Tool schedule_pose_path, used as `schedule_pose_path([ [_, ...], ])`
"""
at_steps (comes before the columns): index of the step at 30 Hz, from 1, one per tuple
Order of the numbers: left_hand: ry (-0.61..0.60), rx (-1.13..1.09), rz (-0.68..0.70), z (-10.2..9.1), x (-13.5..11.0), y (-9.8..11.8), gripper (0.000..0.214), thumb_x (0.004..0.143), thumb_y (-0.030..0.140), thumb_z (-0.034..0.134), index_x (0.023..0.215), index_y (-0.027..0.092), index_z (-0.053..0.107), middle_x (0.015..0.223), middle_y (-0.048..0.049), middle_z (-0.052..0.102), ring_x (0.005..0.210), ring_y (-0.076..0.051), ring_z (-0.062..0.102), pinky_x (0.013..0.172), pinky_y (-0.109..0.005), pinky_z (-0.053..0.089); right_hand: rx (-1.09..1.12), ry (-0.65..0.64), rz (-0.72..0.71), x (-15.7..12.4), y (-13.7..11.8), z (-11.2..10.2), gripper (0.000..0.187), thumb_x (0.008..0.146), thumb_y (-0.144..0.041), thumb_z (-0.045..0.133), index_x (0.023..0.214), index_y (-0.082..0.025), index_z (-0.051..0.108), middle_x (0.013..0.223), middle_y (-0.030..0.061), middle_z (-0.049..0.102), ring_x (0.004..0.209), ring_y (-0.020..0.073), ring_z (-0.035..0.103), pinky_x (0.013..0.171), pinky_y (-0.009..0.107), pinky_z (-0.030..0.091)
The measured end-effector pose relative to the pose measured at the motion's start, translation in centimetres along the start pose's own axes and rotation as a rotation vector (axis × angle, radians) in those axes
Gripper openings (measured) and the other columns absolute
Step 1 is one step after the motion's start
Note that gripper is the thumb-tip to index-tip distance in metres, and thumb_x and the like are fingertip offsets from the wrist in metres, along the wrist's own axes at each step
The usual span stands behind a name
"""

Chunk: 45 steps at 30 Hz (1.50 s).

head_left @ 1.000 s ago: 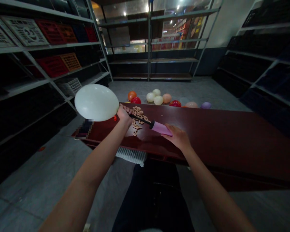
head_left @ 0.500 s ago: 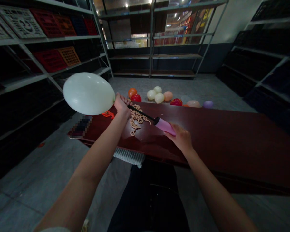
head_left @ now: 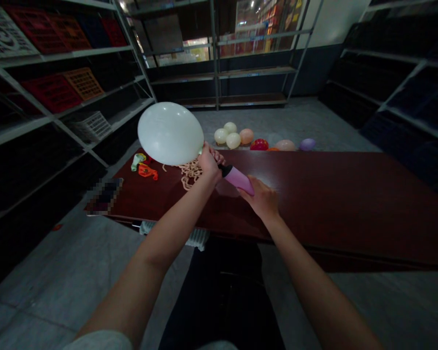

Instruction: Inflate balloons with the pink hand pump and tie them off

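Note:
My left hand [head_left: 209, 162] is closed round the neck of an inflated white balloon [head_left: 170, 133], pinching it onto the black nozzle of a pink hand pump [head_left: 237, 178]. My right hand [head_left: 261, 198] grips the pink barrel of the pump from behind. Both hands are above a dark red table [head_left: 332, 204]. A heap of pale uninflated balloons [head_left: 190, 172] lies on the table just under the white balloon.
Loose orange and green uninflated balloons [head_left: 143, 166] lie at the table's far left, near a dark flat object [head_left: 104, 197] at the corner. Several inflated balloons [head_left: 237, 138] rest on the floor behind the table. Metal shelves with crates [head_left: 58, 82] line left, back and right.
The pump barrel has slid forward over its black rod until the rod is almost hidden. The white balloon and my left hand have shifted right in view.

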<state>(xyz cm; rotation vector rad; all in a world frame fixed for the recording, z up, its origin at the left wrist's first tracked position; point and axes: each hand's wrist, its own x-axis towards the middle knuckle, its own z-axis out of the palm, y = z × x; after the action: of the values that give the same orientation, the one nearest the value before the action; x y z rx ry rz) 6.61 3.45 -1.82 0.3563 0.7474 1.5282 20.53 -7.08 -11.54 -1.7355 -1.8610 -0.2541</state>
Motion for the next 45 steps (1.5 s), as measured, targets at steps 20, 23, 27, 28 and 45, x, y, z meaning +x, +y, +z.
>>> schedule_pose_path([
  [20,0.164,-0.131,0.112,-7.8,0.5,10.5,0.037,0.094,0.014,0.042,0.062,0.021,0.024,0.046,0.0084,0.023,0.034,-0.006,0.022,0.040,-0.022,0.019,-0.038,-0.079,-0.285,-0.5,-0.8,-0.2,0.052,0.095,-0.058,0.055,0.132,-0.021,0.061,0.107,0.0103,0.074,0.085,0.0234,0.069,0.070,0.031,0.046],
  [23,0.167,-0.124,0.112,-9.0,0.9,13.1,0.038,0.093,0.017,0.045,0.061,0.021,0.023,0.046,0.0084,0.022,0.034,-0.007,0.021,0.040,-0.023,0.020,-0.030,-0.084,-0.312,-0.5,-1.1,-0.2,0.052,0.096,-0.058,0.054,0.132,-0.021,0.061,0.107,0.0106,0.074,0.086,0.0240,0.069,0.071,0.032,0.048],
  [27,0.172,-0.115,0.129,-9.5,1.0,14.8,0.040,0.096,0.023,0.043,0.062,0.021,0.022,0.045,0.0076,0.023,0.033,-0.007,0.022,0.039,-0.023,0.022,0.005,-0.106,-0.326,-0.3,-1.6,-0.2,0.053,0.095,-0.056,0.056,0.134,-0.020,0.060,0.108,0.0111,0.074,0.089,0.0247,0.070,0.074,0.033,0.049],
  [28,0.165,-0.115,0.143,-9.2,1.0,14.8,0.041,0.097,0.024,0.042,0.062,0.022,0.022,0.045,0.0075,0.023,0.033,-0.007,0.022,0.039,-0.023,0.022,0.015,-0.106,-0.317,-0.2,-1.6,-0.2,0.053,0.095,-0.056,0.056,0.133,-0.020,0.061,0.108,0.0115,0.074,0.089,0.0248,0.070,0.074,0.033,0.049],
  [45,-0.016,-0.024,0.016,-0.9,0.1,2.5,0.048,0.101,0.035,0.047,0.060,0.022,0.026,0.043,0.0073,0.023,0.032,-0.007,0.021,0.039,-0.024,0.020,0.133,0.006,-0.060,0.4,0.0,0.5,0.050,0.095,-0.054,0.057,0.129,-0.018,0.064,0.110,0.0117,0.077,0.090,0.0261,0.073,0.069,0.032,0.049],
])
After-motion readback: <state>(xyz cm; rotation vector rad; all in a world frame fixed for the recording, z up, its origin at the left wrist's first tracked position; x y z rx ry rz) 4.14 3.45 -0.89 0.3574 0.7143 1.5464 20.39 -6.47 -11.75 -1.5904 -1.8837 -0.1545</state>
